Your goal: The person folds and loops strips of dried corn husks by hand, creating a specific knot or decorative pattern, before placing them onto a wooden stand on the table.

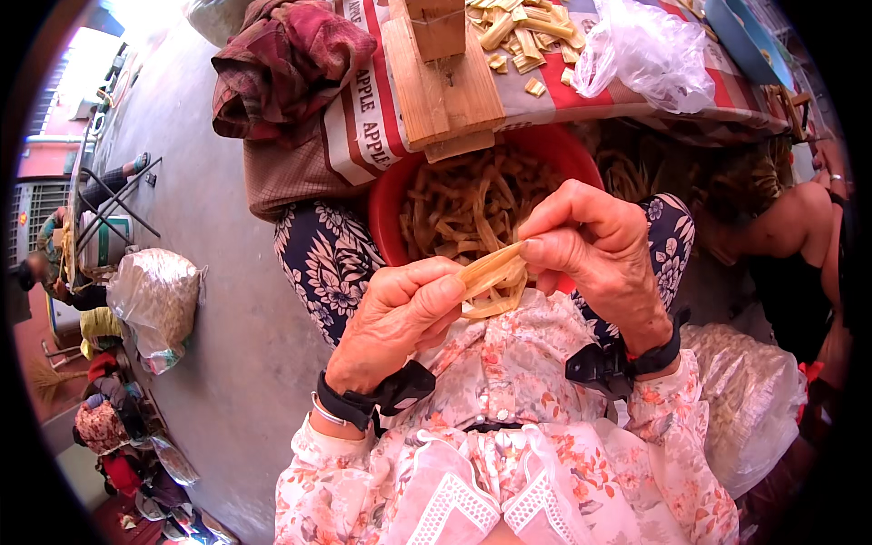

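Note:
A flat, yellowish plant-fibre strip (494, 269) is stretched between my two hands, above my lap. My left hand (412, 303) pinches its left end between thumb and fingers. The other end is pinched by my right hand (586, 252), with a loop of strip hanging below. Just beyond my hands, a red basin (388, 218) between my knees holds many brownish, damp-looking strips (470, 197). A wooden block fixture (439, 88) juts from the table edge over the basin. Short folded pale pieces (531, 34) lie on the table to its right.
On the cloth-covered table (613, 102) lie a crumpled plaid cloth (286, 68), a clear plastic bag (647, 54) and a blue basin (746, 41). Filled plastic bags stand on the floor at left (157, 300) and right (742, 402). A person (797, 225) sits close at right; others are at far left.

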